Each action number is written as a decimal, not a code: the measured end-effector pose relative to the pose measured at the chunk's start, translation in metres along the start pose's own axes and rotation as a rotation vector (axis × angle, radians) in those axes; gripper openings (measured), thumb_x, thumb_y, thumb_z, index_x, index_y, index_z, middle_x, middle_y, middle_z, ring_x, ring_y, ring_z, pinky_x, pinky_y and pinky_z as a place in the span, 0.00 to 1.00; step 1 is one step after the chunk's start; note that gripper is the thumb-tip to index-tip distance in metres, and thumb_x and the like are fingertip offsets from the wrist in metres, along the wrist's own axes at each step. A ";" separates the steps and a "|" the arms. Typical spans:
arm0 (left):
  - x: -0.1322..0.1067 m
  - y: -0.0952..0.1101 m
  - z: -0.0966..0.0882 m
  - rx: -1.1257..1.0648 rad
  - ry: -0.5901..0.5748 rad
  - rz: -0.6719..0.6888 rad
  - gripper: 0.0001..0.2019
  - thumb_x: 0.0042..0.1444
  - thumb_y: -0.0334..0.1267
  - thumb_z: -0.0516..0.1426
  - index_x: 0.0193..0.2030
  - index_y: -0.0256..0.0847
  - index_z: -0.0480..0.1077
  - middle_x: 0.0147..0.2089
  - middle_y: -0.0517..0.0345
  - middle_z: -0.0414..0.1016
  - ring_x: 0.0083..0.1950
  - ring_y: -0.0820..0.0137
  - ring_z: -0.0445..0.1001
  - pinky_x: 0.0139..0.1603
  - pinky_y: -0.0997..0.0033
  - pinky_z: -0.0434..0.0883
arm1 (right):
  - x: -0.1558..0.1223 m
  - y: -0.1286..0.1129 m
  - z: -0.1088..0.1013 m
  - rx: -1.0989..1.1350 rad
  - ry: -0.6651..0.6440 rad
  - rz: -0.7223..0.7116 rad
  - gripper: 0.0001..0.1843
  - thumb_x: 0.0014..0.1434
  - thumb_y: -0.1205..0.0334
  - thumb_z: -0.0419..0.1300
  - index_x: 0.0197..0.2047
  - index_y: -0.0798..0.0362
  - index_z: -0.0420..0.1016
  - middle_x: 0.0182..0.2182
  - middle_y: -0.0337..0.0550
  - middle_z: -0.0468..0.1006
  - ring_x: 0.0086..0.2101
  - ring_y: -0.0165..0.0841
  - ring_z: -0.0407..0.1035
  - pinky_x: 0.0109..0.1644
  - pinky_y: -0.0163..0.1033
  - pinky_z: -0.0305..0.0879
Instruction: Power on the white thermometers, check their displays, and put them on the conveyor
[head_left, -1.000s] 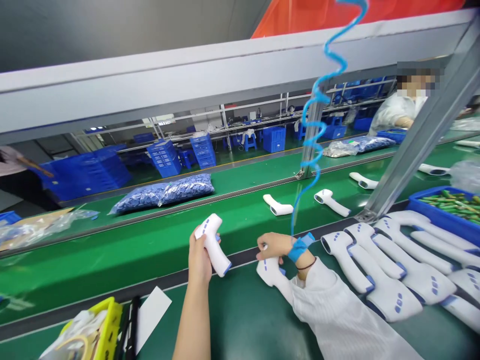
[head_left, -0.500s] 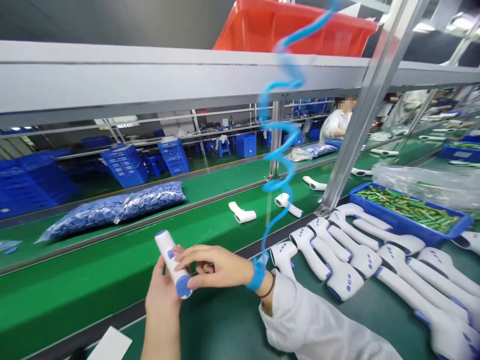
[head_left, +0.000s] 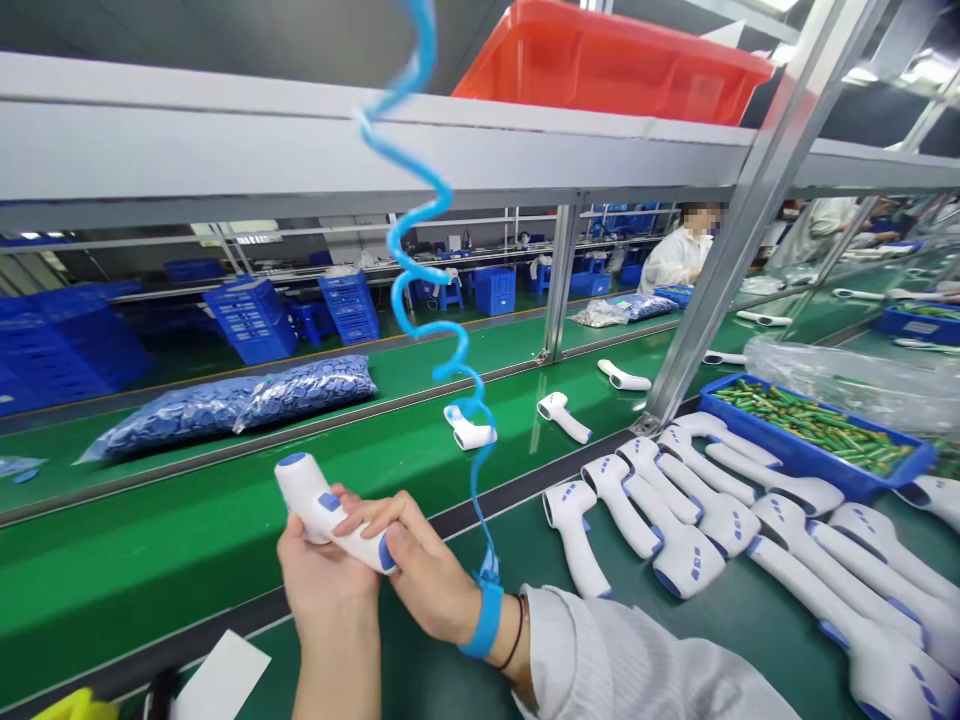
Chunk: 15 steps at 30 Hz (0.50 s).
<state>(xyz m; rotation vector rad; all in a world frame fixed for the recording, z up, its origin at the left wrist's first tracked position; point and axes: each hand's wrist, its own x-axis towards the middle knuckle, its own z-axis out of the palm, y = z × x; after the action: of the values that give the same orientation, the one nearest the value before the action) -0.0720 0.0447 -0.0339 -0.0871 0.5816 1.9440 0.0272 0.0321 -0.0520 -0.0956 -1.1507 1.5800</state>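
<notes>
A white infrared thermometer (head_left: pixel 304 490) with blue trim is held over the front edge of the green conveyor belt. My left hand (head_left: pixel 330 580) wraps round it from below, its fingers partly hidden. From the right, my right hand (head_left: pixel 427 580) grips the thermometer's lower end, thumb by the blue end piece. Round my right wrist is a blue strap (head_left: pixel 484 622) with a coiled blue cord (head_left: pixel 427 210) running up. Several more thermometers (head_left: pixel 577 540) lie in rows on the bench to the right of my hands.
A blue tray (head_left: pixel 795 452) of green cylindrical parts stands behind the rows. Thermometers (head_left: pixel 564 416) lie spaced along the belt. A metal post (head_left: pixel 750 230) and a shelf (head_left: pixel 225 150) with a red bin (head_left: pixel 607 70) frame the view. A co-worker (head_left: pixel 679 255) sits beyond; a white card (head_left: pixel 225 675) lies front left.
The held thermometer has turned, its lower end swinging right and its upper end left. My right hand has closed on that lower end. The coiled cord has swung left; belt thermometers have shifted slightly left.
</notes>
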 end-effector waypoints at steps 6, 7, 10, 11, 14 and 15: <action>-0.010 -0.007 0.004 0.064 0.017 0.318 0.08 0.60 0.39 0.50 0.45 0.48 0.65 0.29 0.62 0.71 0.27 0.74 0.70 0.30 0.78 0.71 | 0.009 0.004 0.007 0.376 0.188 0.266 0.12 0.48 0.63 0.68 0.31 0.48 0.66 0.34 0.40 0.80 0.50 0.40 0.70 0.61 0.50 0.59; -0.010 -0.007 0.004 0.071 0.018 0.331 0.09 0.59 0.39 0.50 0.46 0.49 0.65 0.29 0.62 0.71 0.28 0.74 0.70 0.31 0.78 0.70 | 0.010 0.004 0.007 0.361 0.182 0.265 0.12 0.48 0.62 0.68 0.31 0.48 0.66 0.35 0.40 0.80 0.50 0.40 0.69 0.61 0.50 0.59; -0.006 -0.001 0.004 0.052 0.044 0.338 0.10 0.60 0.39 0.49 0.48 0.49 0.64 0.29 0.61 0.71 0.27 0.73 0.69 0.30 0.77 0.70 | 0.014 0.011 0.010 0.313 0.176 0.262 0.12 0.53 0.57 0.66 0.33 0.48 0.66 0.35 0.41 0.80 0.51 0.40 0.70 0.60 0.50 0.60; -0.004 0.001 0.004 0.046 0.056 0.348 0.11 0.60 0.39 0.49 0.49 0.49 0.63 0.29 0.61 0.71 0.27 0.73 0.69 0.30 0.77 0.70 | 0.015 0.015 0.012 0.304 0.184 0.268 0.11 0.54 0.57 0.66 0.34 0.48 0.66 0.34 0.41 0.80 0.50 0.40 0.70 0.60 0.50 0.60; 0.000 0.011 0.001 0.028 0.091 0.401 0.14 0.61 0.40 0.49 0.53 0.52 0.61 0.30 0.62 0.71 0.28 0.72 0.69 0.30 0.76 0.70 | 0.019 0.028 0.020 0.299 0.198 0.304 0.07 0.55 0.61 0.62 0.33 0.48 0.65 0.34 0.40 0.80 0.49 0.39 0.71 0.59 0.49 0.62; 0.001 0.015 0.000 0.023 0.101 0.427 0.14 0.61 0.39 0.49 0.54 0.53 0.61 0.31 0.61 0.71 0.28 0.72 0.70 0.31 0.75 0.70 | 0.022 0.032 0.021 0.294 0.182 0.316 0.05 0.55 0.63 0.60 0.33 0.48 0.65 0.35 0.39 0.80 0.49 0.38 0.72 0.59 0.48 0.62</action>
<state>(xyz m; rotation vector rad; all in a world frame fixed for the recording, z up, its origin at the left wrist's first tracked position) -0.0854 0.0408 -0.0290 -0.0487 0.7341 2.3556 -0.0166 0.0393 -0.0528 -0.2307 -0.7785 1.9606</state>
